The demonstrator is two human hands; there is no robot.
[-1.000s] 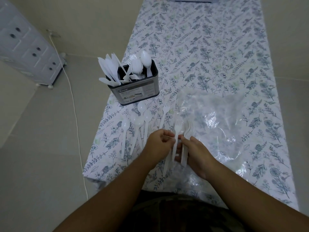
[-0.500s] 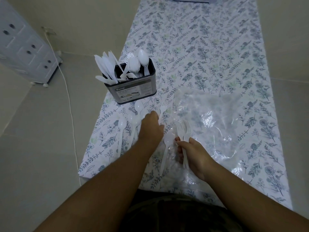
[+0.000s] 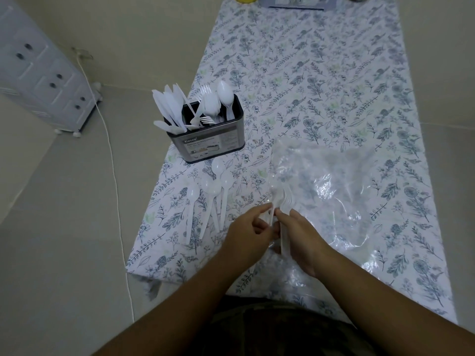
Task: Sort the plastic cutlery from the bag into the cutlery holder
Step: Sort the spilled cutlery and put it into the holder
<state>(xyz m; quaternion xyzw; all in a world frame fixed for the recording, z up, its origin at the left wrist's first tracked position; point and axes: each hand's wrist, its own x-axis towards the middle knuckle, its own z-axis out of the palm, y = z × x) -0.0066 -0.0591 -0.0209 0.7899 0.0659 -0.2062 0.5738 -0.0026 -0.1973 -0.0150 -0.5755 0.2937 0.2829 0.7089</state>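
My hands: left hand (image 3: 250, 231) and right hand (image 3: 302, 233) meet near the table's (image 3: 334, 73) near edge, both pinching white forks (image 3: 282, 201), apparently a small bundle.
Bag (image 3: 331, 186): flat, right of them.
Cutlery holder (image 3: 209, 140): at left edge.
Free room: far half.

Your cutlery holder (image 3: 209, 143) stands upright at the bench's left edge, dark and already packed with white knives, forks and spoons. Five loose white spoons (image 3: 214, 191) lie just in front of it. The clear bag (image 3: 334, 191) lies flat and crumpled to their right, with white forks (image 3: 284, 201) at its near-left edge.
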